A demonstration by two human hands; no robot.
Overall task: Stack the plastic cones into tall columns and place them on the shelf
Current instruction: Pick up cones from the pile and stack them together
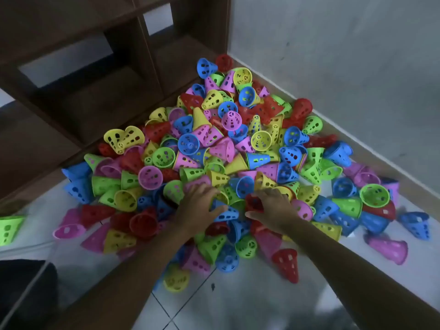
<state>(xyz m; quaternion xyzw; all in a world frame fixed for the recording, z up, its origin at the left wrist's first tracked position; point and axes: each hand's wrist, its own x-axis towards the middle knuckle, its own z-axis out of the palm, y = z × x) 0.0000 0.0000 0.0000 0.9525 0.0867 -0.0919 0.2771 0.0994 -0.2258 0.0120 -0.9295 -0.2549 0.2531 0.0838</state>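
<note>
A big heap of perforated plastic cones in blue, pink, yellow, green and red covers the tiled floor in the corner. My left hand reaches into the near side of the heap, thumb and fingers curled round a blue cone. Close to its right, my right hand curls round a red cone. The two hands are almost touching. The dark brown wooden shelf stands at the upper left, its low compartments bare, with the heap lying against its base.
A grey wall runs along the right and meets the shelf at the far corner. Stray cones lie apart: a green one at the left edge, a pink one at the right. A dark object sits at the bottom left.
</note>
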